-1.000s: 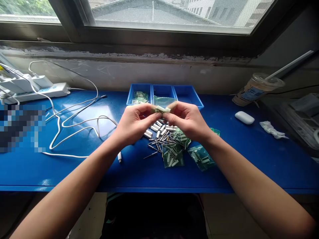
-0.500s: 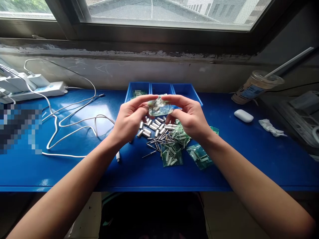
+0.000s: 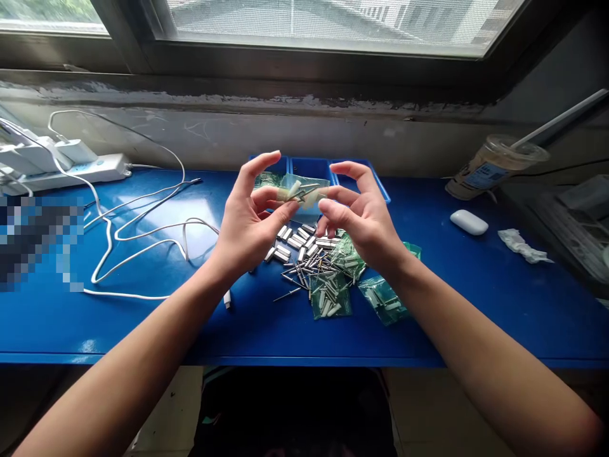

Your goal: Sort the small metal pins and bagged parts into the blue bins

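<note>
A small clear plastic bag [image 3: 302, 191] with a few metal parts inside is held between my two hands above the blue table [image 3: 143, 317]. My left hand [image 3: 251, 216] pinches its left edge with thumb and a finger, index finger raised. My right hand [image 3: 358, 212] pinches the right edge, its other fingers spread. Below them lies a pile of loose silver sleeves and pins [image 3: 299, 254]. Three filled greenish bags [image 3: 333, 295] lie just in front of that pile.
A blue three-compartment tray [image 3: 378, 184] stands behind my hands, with bags in its left section. White cables [image 3: 137, 222] and a power strip [image 3: 80, 170] are at the left. A drink cup with a straw [image 3: 485, 168], a white earbud case [image 3: 469, 222] and crumpled paper [image 3: 523, 246] lie right.
Both hands lifted the bag a little higher and spread their fingers, so the bag now hangs stretched flat between the pinching fingertips.
</note>
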Motion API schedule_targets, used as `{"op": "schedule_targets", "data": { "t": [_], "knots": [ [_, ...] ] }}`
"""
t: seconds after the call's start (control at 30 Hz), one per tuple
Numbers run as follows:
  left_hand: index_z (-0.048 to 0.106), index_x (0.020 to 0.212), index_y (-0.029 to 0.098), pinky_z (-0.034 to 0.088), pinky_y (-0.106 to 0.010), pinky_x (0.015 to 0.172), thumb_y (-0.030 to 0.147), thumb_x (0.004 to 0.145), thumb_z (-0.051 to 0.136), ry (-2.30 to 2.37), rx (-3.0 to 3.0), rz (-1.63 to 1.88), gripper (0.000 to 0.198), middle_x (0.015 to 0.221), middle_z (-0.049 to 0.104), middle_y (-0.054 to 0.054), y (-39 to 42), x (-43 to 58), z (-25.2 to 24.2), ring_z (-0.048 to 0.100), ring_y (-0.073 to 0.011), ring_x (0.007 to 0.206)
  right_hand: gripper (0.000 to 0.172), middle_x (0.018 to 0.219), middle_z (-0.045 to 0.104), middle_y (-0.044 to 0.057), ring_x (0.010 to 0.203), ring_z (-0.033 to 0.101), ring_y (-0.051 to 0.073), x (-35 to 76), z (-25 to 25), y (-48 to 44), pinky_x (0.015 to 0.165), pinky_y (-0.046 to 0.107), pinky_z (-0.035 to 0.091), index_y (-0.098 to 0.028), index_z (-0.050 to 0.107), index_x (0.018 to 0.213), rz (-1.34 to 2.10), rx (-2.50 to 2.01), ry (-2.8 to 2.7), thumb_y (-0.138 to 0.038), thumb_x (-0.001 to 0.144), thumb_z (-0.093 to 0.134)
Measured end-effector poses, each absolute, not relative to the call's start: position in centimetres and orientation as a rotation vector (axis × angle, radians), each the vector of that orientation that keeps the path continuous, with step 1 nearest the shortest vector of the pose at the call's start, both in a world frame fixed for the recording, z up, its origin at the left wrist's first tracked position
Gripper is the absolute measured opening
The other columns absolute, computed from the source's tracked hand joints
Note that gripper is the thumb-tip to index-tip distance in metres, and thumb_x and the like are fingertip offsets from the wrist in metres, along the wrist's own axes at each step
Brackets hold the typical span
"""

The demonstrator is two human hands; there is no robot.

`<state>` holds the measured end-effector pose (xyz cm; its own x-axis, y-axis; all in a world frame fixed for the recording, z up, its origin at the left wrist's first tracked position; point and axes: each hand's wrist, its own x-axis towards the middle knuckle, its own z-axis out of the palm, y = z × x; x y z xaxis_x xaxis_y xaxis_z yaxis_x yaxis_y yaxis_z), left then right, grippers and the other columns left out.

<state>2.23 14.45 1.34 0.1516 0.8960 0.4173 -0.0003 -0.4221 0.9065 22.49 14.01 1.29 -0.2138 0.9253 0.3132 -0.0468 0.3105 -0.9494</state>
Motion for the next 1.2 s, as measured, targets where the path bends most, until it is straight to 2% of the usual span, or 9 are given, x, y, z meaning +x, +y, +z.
{"op": "schedule_targets", "data": {
  "t": [0.23, 0.3, 0.4, 0.5, 0.6, 0.8, 0.97, 1.1, 1.2],
  "knots": [
    [0.078, 0.101, 0.019, 0.060, -0.027, 0.073, 0.044, 0.084, 0.090, 0.876, 1.642, 1.342, 0.033, 0.101, 0.075, -0.008, 14.8, 2.2, 0.9, 0.072, -0.0201, 0.094, 0.032, 0.060, 0.061, -0.003, 0.051, 0.058, 0.013, 22.5, 1.0, 14.3, 0.049, 0.028, 0.049, -0.020, 0.074, 0.101, 1.137, -0.881, -1.575, -0.045, 0.087, 0.087],
    [0.080, 0.098, 0.021, 0.056, -0.024, 0.065, 0.042, 0.085, 0.089, 0.948, 1.702, 1.406, 0.027, 0.100, 0.073, -0.007, 15.0, 2.1, 0.7, 0.068, -0.0168, 0.087, 0.029, 0.066, 0.068, -0.002, 0.052, 0.062, 0.014, 22.5, 1.1, 14.2, 0.051, 0.029, 0.052, -0.020, 0.073, 0.105, 1.159, -0.860, -1.536, -0.039, 0.088, 0.085],
    [0.080, 0.112, 0.024, 0.047, -0.023, 0.054, 0.036, 0.092, 0.079, 1.002, 1.735, 1.393, 0.023, 0.079, 0.067, -0.002, 15.0, 1.9, 0.7, 0.058, -0.0123, 0.065, 0.025, 0.099, 0.078, 0.004, 0.062, 0.071, 0.015, 22.5, 1.2, 14.2, 0.059, 0.030, 0.058, -0.019, 0.073, 0.113, 1.212, -0.824, -1.481, -0.032, 0.091, 0.076],
    [0.078, 0.121, 0.023, 0.051, -0.025, 0.057, 0.026, 0.092, 0.067, 0.925, 1.635, 1.322, 0.031, 0.082, 0.072, -0.002, 14.8, 1.9, 1.1, 0.064, -0.0139, 0.065, 0.026, 0.118, 0.076, 0.006, 0.068, 0.074, 0.015, 22.5, 1.1, 14.4, 0.059, 0.029, 0.057, -0.020, 0.075, 0.115, 1.252, -0.828, -1.405, -0.035, 0.095, 0.067],
    [0.079, 0.112, 0.019, 0.057, -0.026, 0.061, 0.029, 0.090, 0.063, 0.821, 1.550, 1.277, 0.029, 0.102, 0.078, -0.006, 14.5, 2.0, 1.4, 0.072, -0.0170, 0.076, 0.027, 0.110, 0.075, 0.006, 0.066, 0.072, 0.015, 22.4, 0.9, 14.5, 0.057, 0.028, 0.056, -0.019, 0.076, 0.107, 1.197, -0.862, -1.359, -0.044, 0.095, 0.074],
    [0.070, 0.100, 0.019, 0.056, -0.022, 0.064, 0.026, 0.085, 0.083, 0.857, 1.621, 1.346, 0.021, 0.092, 0.075, -0.003, 14.1, 2.7, 1.1, 0.071, -0.0141, 0.076, 0.056, 0.099, 0.076, 0.002, 0.062, 0.071, 0.014, 22.1, 0.8, 14.5, 0.053, 0.025, 0.055, -0.024, 0.060, 0.123, 1.222, -0.863, -1.329, -0.034, 0.079, 0.093],
    [0.058, 0.132, 0.026, 0.056, -0.023, 0.062, 0.021, 0.084, 0.084, 0.858, 1.604, 1.323, 0.055, 0.092, 0.076, 0.000, 14.2, 2.5, 0.8, 0.073, -0.0153, 0.076, 0.028, 0.073, 0.063, -0.002, 0.053, 0.057, 0.008, 22.2, 1.2, 14.2, 0.051, 0.022, 0.050, -0.016, 0.074, 0.108, 1.221, -0.908, -1.479, -0.039, 0.093, 0.081],
    [0.073, 0.110, 0.021, 0.059, -0.025, 0.070, 0.029, 0.091, 0.079, 0.962, 1.752, 1.315, 0.022, 0.103, 0.076, -0.006, 14.5, 1.7, 1.3, 0.073, -0.0175, 0.088, 0.020, 0.060, 0.058, -0.006, 0.047, 0.058, 0.009, 22.5, 1.3, 13.9, 0.045, 0.020, 0.048, -0.017, 0.077, 0.107, 1.085, -0.880, -1.556, -0.028, 0.092, 0.082],
    [0.077, 0.105, 0.019, 0.054, -0.022, 0.061, 0.034, 0.096, 0.072, 1.076, 1.842, 1.258, 0.018, 0.083, 0.072, -0.003, 14.6, 1.0, 1.8, 0.066, -0.0134, 0.070, 0.021, 0.077, 0.072, -0.001, 0.055, 0.069, 0.013, 22.5, 1.2, 13.9, 0.050, 0.023, 0.057, -0.018, 0.077, 0.111, 1.063, -0.898, -1.562, -0.022, 0.091, 0.080]
  ]
}}
